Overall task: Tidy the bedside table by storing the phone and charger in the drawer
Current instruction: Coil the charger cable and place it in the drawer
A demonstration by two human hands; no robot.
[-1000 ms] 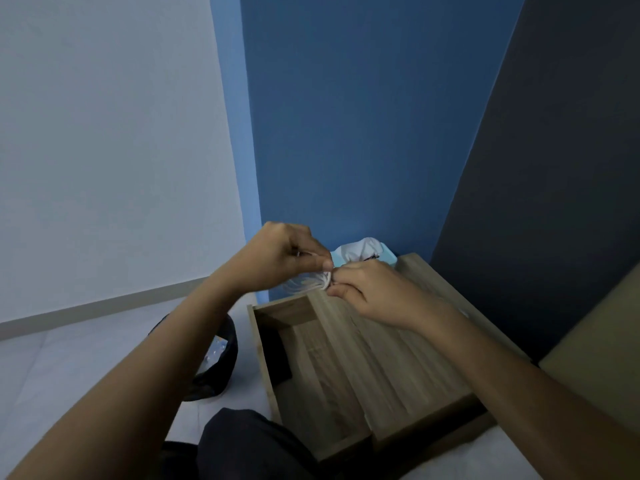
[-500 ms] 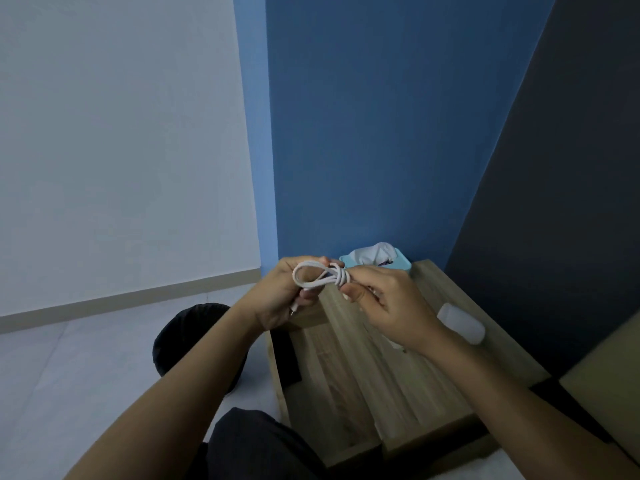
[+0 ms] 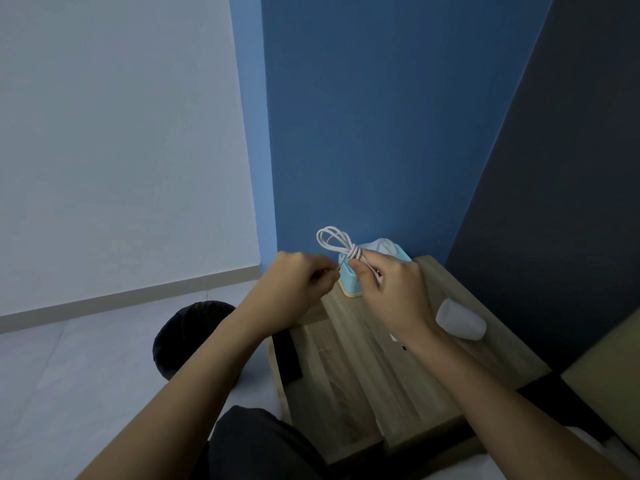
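My right hand (image 3: pixel 391 292) grips a coiled white charger cable (image 3: pixel 334 241) at its wrapped middle, with the loops standing up above my fingers. My left hand (image 3: pixel 299 289) is closed just left of it and pinches the cable's loose end. Both hands hover over the back of the wooden bedside table (image 3: pixel 498 348). The drawer (image 3: pixel 332 386) is pulled out to the left, and a dark phone (image 3: pixel 289 356) lies against its left wall. A white bit, perhaps the charger plug (image 3: pixel 394 338), peeks out under my right wrist.
A light blue tissue box (image 3: pixel 351 284) stands at the table's back edge behind my hands. A white rounded object (image 3: pixel 459 318) lies on the table's right side. A black bin (image 3: pixel 188 336) sits on the floor to the left. My dark-clothed knee (image 3: pixel 256 445) is below.
The hands have drawn apart a little: the right one now holds the wound coil up alone while the left pulls the loose end leftward. The view has tilted up slightly.
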